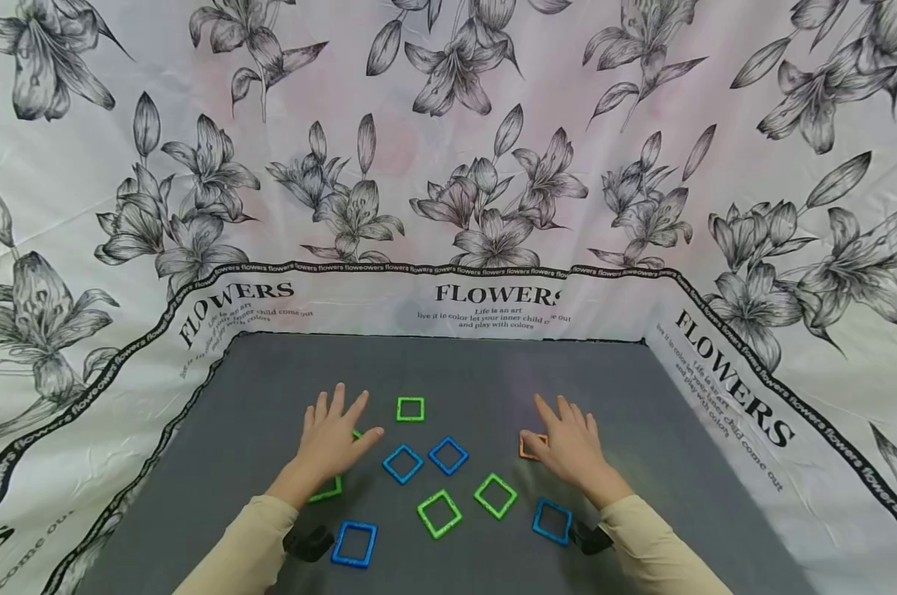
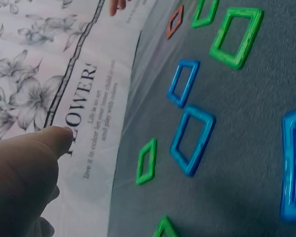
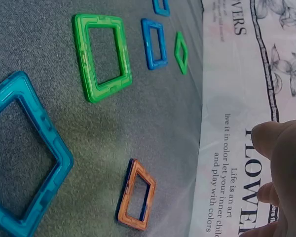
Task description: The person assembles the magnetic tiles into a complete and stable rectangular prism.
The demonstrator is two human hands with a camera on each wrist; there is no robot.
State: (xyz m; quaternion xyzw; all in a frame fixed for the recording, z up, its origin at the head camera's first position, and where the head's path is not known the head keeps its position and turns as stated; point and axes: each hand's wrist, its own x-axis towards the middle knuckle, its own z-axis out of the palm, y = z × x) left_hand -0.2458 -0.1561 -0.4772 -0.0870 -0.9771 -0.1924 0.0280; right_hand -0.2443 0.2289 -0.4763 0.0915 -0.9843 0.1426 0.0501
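Note:
My left hand [image 1: 331,445] hovers over the left part of the grey surface, fingers spread and holding nothing. Partly hidden beneath it are green square frames, one showing its corner [image 1: 328,489] by the wrist. My right hand [image 1: 571,446] is spread too, above an orange square frame [image 3: 137,195] that it partly covers in the head view. Two blue square frames [image 1: 403,464] lie between the hands, with a green square frame [image 1: 410,409] behind them. Two more green frames [image 1: 439,514] lie nearer. A blue frame [image 1: 355,544] rests by the left wrist, another blue frame [image 1: 552,521] by the right.
The grey surface [image 1: 478,372] ends at a white cloth [image 1: 493,306] printed with flowers and lettering, which rises at the back and both sides. A dark wrist device [image 1: 309,544] sits at the left sleeve, and a similar device [image 1: 591,539] at the right.

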